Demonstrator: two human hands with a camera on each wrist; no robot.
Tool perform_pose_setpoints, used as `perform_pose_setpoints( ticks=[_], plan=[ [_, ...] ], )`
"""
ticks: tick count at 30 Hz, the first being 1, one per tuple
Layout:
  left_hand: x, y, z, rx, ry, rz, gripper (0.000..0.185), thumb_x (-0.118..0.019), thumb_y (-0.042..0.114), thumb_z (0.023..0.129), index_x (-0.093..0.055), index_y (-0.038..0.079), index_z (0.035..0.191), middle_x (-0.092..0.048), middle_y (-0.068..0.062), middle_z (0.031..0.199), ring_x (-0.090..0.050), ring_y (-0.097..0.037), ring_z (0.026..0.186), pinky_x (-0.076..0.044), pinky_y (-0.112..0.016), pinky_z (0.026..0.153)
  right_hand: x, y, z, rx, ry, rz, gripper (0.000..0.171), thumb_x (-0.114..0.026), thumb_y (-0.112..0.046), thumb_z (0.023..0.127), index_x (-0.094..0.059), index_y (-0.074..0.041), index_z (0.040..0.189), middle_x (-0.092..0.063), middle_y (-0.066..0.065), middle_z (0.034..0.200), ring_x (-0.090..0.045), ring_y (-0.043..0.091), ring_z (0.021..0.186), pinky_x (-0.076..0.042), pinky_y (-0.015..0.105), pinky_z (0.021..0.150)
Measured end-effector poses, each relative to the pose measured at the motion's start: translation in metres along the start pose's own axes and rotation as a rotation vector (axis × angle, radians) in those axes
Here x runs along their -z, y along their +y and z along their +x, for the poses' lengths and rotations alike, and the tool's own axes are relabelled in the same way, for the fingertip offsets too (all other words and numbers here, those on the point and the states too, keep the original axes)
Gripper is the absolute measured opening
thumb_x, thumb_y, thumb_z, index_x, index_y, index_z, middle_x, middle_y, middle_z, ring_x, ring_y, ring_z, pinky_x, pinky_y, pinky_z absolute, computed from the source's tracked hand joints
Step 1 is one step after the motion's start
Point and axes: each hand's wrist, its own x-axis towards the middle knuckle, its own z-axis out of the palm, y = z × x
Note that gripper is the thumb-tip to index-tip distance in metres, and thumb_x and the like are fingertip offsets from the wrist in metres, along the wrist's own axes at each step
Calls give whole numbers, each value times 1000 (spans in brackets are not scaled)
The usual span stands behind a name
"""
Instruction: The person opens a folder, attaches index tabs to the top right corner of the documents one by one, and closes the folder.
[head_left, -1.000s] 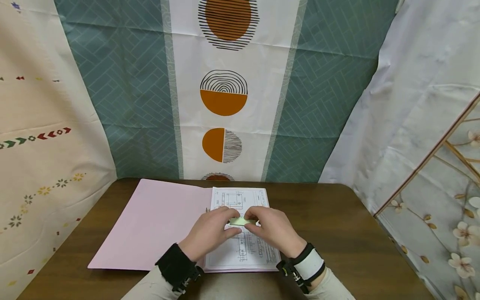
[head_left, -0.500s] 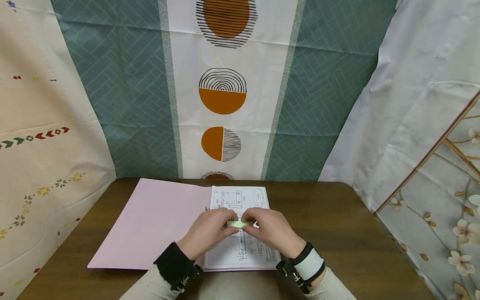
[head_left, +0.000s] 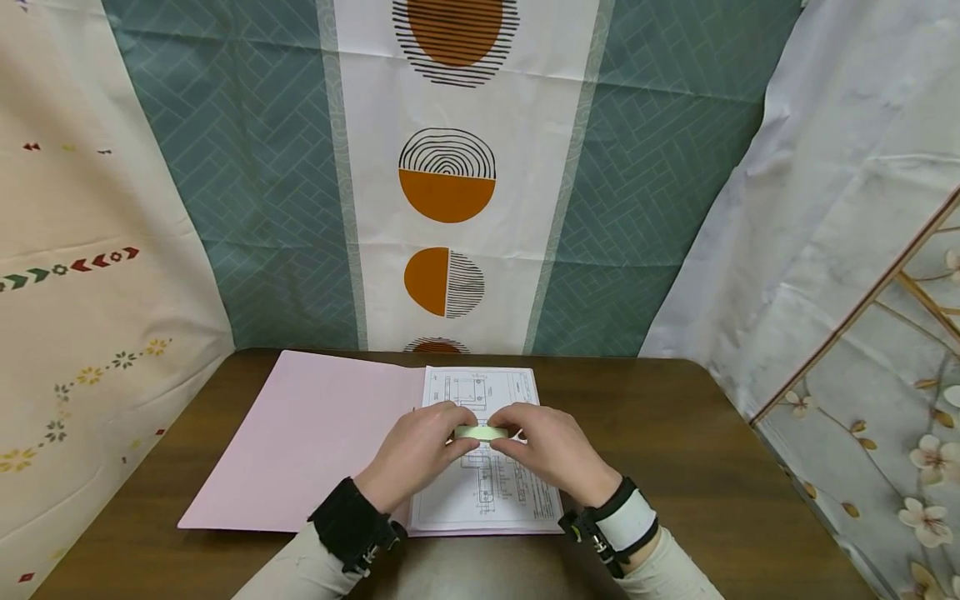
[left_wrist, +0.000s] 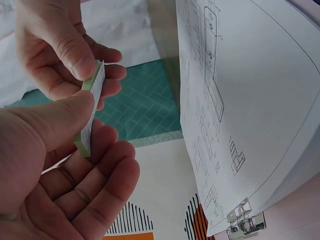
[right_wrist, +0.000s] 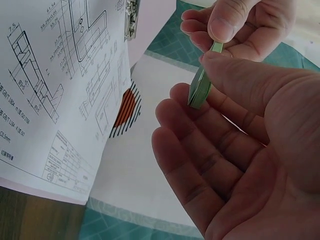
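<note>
Over the drawing sheets, both hands hold a small pale-green pad of sticky notes (head_left: 482, 433) by its opposite ends. My left hand (head_left: 420, 446) pinches the left end between thumb and fingers. At the right end, my right hand (head_left: 551, 442) has the same kind of pinch. In the left wrist view, a white sheet lies along one face of the pad (left_wrist: 89, 132). Its layered green edges show in the right wrist view, where the pad (right_wrist: 199, 90) looks slightly fanned. Fingertips cover both ends.
A pink folder (head_left: 315, 442) lies spread on the brown table (head_left: 645, 467). Printed technical drawings (head_left: 517, 508) fill its right side, held by a metal clip (left_wrist: 245, 220) near the spine. Patterned cloths (head_left: 292, 208) hang behind and at the sides.
Both hands keep their hold on the pad and shift only a little. The pad turns from tilted to nearly level and now looks slightly bowed. The head view has tipped slightly downward.
</note>
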Motion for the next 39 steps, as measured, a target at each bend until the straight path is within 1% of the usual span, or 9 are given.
perform_pose_setpoints(
  ticks=[8, 15, 19, 23, 28, 32, 36, 39],
  plan=[
    [0, 1, 0, -7, 8, 5, 23, -92, 24, 93, -83, 16, 112, -74, 6, 98, -60, -8, 78, -52, -30, 71, 2, 1, -2, -16, 7, 19, 15, -86, -22, 98, -82, -20, 112, -74, -12, 97, -65, 4, 85, -55, 33, 77],
    [0, 2, -1, -10, 4, -8, 20, -92, 22, 93, -82, 15, 109, -73, 6, 95, -59, -8, 77, -52, -30, 71, 1, 1, -2, -20, 17, 13, 8, -81, -27, 103, -83, -21, 109, -73, -14, 94, -62, 4, 80, -54, 32, 75],
    [0, 2, -2, -19, 10, -15, 20, -91, 22, 93, -82, 15, 109, -74, 6, 97, -59, -7, 77, -51, -30, 71, 0, 0, -2, -12, 39, -16, 8, -77, -27, 106, -83, -22, 107, -73, -14, 93, -61, 3, 78, -54, 32, 73],
    [0, 3, -2, -28, 11, -20, 18, -91, 22, 94, -82, 15, 109, -74, 6, 97, -59, -6, 77, -51, -31, 71, -1, 1, -1, 12, 77, -70, 8, -76, -27, 107, -82, -22, 106, -73, -14, 89, -59, 2, 74, -52, 29, 70],
    [0, 5, -2, -32, 4, -26, 17, -89, 22, 95, -81, 15, 108, -71, 8, 94, -57, -7, 75, -49, -30, 69, -1, 2, 0, 62, 127, -135, 6, -79, -26, 104, -83, -21, 106, -74, -12, 87, -57, 1, 68, -48, 25, 63],
    [0, 5, -3, -44, -2, -24, 17, -89, 23, 96, -82, 15, 109, -72, 8, 94, -57, -6, 76, -49, -29, 69, 0, 3, 0, 113, 177, -163, 7, -83, -30, 101, -84, -23, 102, -75, -14, 86, -59, 0, 69, -49, 24, 63],
    [0, 5, -2, -42, -25, -45, 18, -88, 23, 97, -82, 15, 111, -74, 7, 97, -58, -7, 78, -51, -28, 70, 2, 3, 0, 137, 219, -146, 8, -87, -33, 96, -84, -25, 97, -74, -16, 86, -62, 1, 75, -54, 25, 68],
    [-1, 6, -2, -37, -45, -57, 18, -88, 22, 97, -83, 14, 112, -76, 6, 101, -59, -8, 80, -53, -27, 71, 2, 2, -1, 141, 225, -110, 9, -90, -31, 93, -84, -25, 95, -72, -16, 87, -61, 2, 78, -56, 27, 72]
  ],
)
